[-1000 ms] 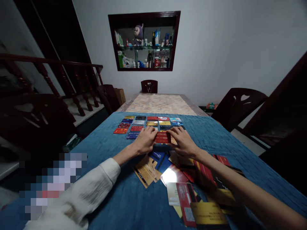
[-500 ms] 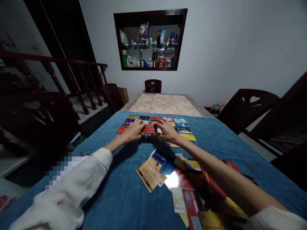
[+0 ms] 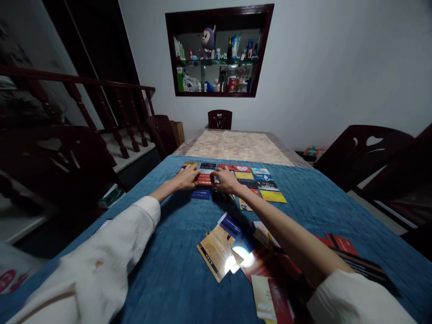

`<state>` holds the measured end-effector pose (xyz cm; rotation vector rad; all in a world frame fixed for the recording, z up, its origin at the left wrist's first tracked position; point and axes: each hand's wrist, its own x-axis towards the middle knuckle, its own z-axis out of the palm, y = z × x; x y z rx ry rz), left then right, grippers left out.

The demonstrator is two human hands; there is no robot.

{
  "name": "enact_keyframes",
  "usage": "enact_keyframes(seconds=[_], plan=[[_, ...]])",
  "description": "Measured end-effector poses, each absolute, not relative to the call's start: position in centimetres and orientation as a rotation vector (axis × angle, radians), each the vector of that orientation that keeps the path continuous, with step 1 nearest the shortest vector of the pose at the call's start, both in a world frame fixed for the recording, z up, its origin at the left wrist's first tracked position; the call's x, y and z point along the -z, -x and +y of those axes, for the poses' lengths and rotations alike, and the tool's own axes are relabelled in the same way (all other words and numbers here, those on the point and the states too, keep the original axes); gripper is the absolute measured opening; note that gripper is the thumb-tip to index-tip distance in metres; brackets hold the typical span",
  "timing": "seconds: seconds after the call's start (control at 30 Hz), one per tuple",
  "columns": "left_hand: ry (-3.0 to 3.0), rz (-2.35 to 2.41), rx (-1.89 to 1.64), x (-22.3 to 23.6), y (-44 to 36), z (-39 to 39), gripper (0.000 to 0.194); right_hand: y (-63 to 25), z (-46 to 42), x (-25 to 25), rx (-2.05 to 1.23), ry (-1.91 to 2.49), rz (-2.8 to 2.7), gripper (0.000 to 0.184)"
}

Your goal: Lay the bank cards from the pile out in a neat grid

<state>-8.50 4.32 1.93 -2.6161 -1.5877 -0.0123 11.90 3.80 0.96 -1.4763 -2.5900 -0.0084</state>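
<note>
A red card lies between my two hands among rows of coloured cards laid flat on the blue cloth. My left hand grips the card's left end with curled fingers. My right hand grips its right end the same way. Both arms reach forward over the cloth. A loose heap of cards lies near me, partly under my right forearm.
Beyond the cloth the table's marbled top shows. Dark wooden chairs stand at the far end, at the left and at the right. A stair railing runs along the left. A wall niche holds bottles and a plush toy.
Both hands carried the red card away from me and to the left, from the near edge of the rows into the rows. The camera leaned forward with them.
</note>
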Motion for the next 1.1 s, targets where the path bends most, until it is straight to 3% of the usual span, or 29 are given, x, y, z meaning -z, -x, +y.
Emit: enact_keyframes(seconds=[0.7,1.1], plan=[[2.655,-1.690,-0.303,-0.6,8.1,7.7,0.031,-10.6,5.9,0.2,-0.074,1.620,-2.683,0.030],[2.634,-1.715,-0.375,-0.3,8.1,8.4,0.037,-10.4,5.7,0.4,-0.046,1.622,-2.690,0.033]])
